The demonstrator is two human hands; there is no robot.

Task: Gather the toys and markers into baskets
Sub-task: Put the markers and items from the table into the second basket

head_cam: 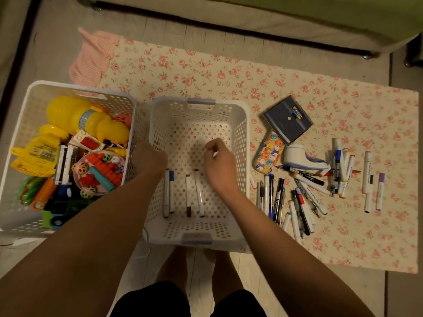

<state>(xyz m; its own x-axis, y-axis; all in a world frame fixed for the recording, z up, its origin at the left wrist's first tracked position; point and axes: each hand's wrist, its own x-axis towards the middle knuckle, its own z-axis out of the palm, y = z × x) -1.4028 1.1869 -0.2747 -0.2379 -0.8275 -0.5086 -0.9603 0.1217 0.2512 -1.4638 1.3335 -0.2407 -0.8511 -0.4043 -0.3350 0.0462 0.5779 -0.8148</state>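
Note:
A white perforated basket (240, 124) stands in the middle with several markers (188, 195) lying on its floor. My right hand (220, 160) hovers inside it, fingers curled round a small white marker whose tip (215, 153) pokes out. My left hand (150, 156) is at the basket's left rim, fingers curled down out of sight. To the left, a second white basket (36, 88) is full of toys, among them a big yellow toy (75, 115). Many loose markers (304, 195) lie scattered on the floral cloth (206, 72) to the right.
On the cloth right of the middle basket lie a grey case (287, 122), a colourful pencil pouch (269, 154) and a white boot-shaped holder (299, 156). A pink cloth (91, 56) is bunched at the far left. A sofa edge (251, 14) runs along the top.

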